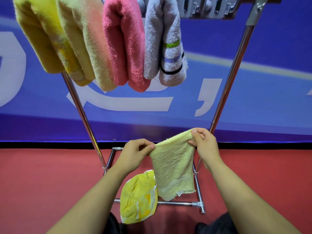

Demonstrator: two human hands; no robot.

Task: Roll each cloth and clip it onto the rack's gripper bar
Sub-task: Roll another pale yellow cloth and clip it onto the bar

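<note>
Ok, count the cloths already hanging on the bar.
4: yellow cloth far left, peach cloth next, pink cloth centre, grey striped cloth rightmost. More may hang beyond the left edge.

Held cloth (pixel 172 162) – fuzzy terry, matt; rack (pixel 226 92) – shiny chrome metal; floor (pixel 50 174) – matt red.

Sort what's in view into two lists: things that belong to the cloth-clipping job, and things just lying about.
Part of the job:
- pale yellow cloth, pinched at its top corners by the left hand and right hand
- bright yellow cloth lying at the rack's foot
- gripper bar
- four rolled cloths hanging from it
- rack

Just there:
- blue banner
- red floor
</note>
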